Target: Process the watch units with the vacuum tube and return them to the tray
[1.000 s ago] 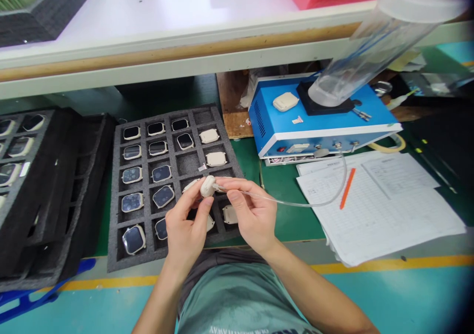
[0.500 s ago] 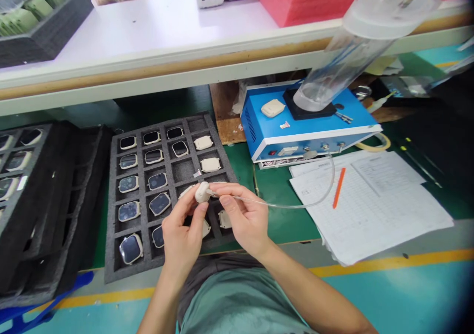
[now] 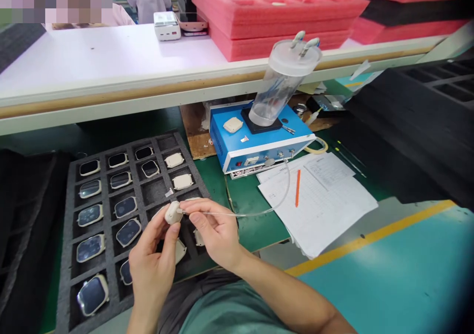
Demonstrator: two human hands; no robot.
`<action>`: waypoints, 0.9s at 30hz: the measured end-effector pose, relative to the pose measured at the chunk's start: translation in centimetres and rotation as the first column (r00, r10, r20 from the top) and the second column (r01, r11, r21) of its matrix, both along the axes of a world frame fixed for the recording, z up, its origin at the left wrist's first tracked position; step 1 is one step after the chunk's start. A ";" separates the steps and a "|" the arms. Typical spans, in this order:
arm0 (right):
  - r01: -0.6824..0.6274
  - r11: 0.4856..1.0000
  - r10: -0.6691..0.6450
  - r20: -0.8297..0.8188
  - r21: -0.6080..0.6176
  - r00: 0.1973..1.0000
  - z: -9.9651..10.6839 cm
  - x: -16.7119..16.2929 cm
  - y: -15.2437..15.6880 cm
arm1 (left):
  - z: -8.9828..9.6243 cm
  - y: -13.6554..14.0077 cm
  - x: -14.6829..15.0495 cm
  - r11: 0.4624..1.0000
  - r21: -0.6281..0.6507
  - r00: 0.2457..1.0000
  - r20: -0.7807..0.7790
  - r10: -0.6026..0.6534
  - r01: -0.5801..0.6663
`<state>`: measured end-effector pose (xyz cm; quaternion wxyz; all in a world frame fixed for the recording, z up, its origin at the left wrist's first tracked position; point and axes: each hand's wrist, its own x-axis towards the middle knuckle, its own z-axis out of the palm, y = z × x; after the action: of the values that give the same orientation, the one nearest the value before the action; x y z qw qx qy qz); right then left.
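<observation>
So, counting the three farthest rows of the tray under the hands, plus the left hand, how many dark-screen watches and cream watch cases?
Dark-screen watches: 8
Cream watch cases: 3, one in the left hand
Total: 11

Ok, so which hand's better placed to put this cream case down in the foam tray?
Probably your left hand: it grips the cream case and looks near the foam tray, while your right hand is occupied with the clear tube.
</observation>
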<state>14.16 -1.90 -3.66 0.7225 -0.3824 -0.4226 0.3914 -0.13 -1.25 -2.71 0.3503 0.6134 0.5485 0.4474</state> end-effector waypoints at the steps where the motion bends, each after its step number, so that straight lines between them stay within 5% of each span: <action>1: -0.003 1.000 0.003 -0.002 -0.002 1.000 0.0 0.0 0.0 | 0.0 0.0 0.0 1.000 0.000 1.000 -0.002 -0.002 0.002; 27: 0.007 0.999 -0.007 0.022 -0.037 1.000 -0.1 -0.1 -0.6 | 0.6 -0.2 0.2 0.999 0.003 0.998 0.041 -0.044 0.044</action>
<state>14.07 -2.52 -3.72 0.7120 -0.4014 -0.4218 0.3923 0.04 -1.48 -2.15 0.3706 0.6164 0.5269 0.4529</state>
